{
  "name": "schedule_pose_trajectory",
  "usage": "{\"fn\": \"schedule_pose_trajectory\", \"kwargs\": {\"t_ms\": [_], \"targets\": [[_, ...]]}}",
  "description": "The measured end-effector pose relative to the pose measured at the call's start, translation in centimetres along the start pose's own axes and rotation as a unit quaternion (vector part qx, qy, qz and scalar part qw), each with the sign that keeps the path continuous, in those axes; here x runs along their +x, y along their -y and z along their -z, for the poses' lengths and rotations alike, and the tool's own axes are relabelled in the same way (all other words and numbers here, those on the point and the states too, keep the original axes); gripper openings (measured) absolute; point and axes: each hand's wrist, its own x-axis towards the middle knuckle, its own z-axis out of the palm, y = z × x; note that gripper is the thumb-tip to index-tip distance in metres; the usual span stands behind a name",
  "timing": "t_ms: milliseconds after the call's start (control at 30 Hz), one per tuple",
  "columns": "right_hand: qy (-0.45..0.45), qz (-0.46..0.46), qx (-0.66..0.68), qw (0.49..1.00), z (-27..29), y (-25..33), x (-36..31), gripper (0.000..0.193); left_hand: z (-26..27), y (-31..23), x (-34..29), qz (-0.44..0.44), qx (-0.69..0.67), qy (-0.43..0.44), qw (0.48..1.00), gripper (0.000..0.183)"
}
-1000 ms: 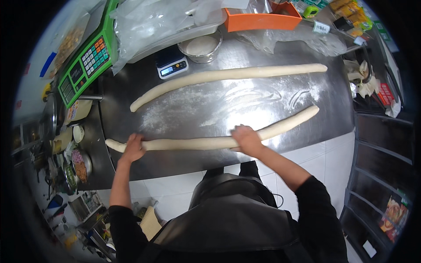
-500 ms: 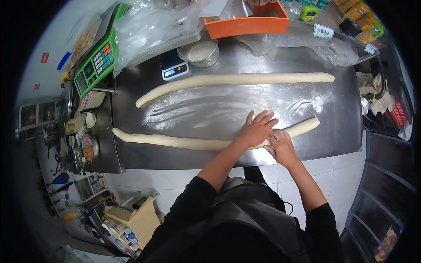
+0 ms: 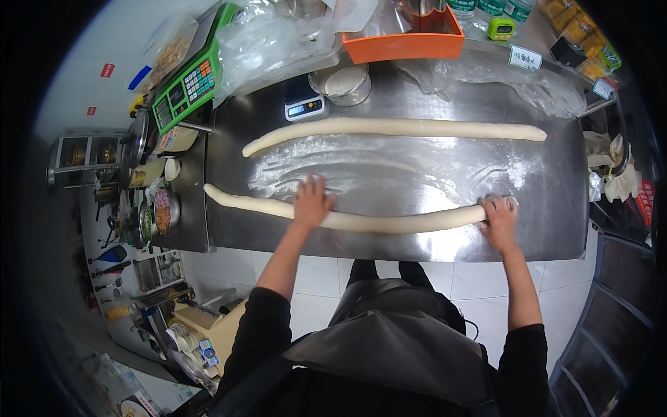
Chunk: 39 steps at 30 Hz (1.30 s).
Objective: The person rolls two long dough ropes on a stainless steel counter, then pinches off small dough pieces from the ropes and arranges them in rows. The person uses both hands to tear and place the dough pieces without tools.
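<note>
Two long pale ropes of dough lie across the floured steel table. Nearest me is the near dough rope, bowed slightly toward the table's front edge. Across its left part rests my left hand, palm down, with its fingers spread and pointing away from me. My right hand is at the same rope's right end, fingers bent over it and closed around it. Farther off, the far dough rope lies untouched. Streaked flour covers the steel between the two.
Behind the ropes stand a small digital scale and a clear tub. An orange bin, plastic bags and a green timer line the back. A green scale and bowls are at the left.
My hands have moved apart from the near rope's right-hand part: the left slid leftward, the right went to the right end. That end has swung toward me, and the head view has shifted.
</note>
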Motion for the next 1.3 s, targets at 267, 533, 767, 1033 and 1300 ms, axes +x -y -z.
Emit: {"fn": "schedule_pose_trajectory", "kwargs": {"t_ms": [267, 533, 767, 1033, 1300], "targets": [[0.03, 0.056, -0.018, 0.998, 2.5, -2.9, -3.2, 0.045, 3.7, -3.8, -10.7, 0.0, -0.01, 0.003, 1.0, 0.057], [0.066, -0.051, 0.087, 0.993, 1.7, -4.7, -3.1, 0.038, 3.4, -19.9, -5.4, -0.216, -0.187, 0.011, 0.958, 0.072], [0.063, -0.076, 0.254, 0.962, 8.6, 0.1, -2.7, 0.034, 7.3, -38.3, -1.1, -0.319, -0.43, -0.011, 0.844, 0.078], [-0.027, -0.022, 0.366, 0.93, 11.1, 7.1, 0.0, 0.038, 13.0, -33.5, -3.9, -0.146, -0.554, 0.113, 0.812, 0.048], [-0.07, 0.163, 0.198, 0.964, 9.7, 13.3, 4.9, 0.044, 13.7, -28.0, -5.1, -0.113, -0.693, 0.061, 0.709, 0.037]]}}
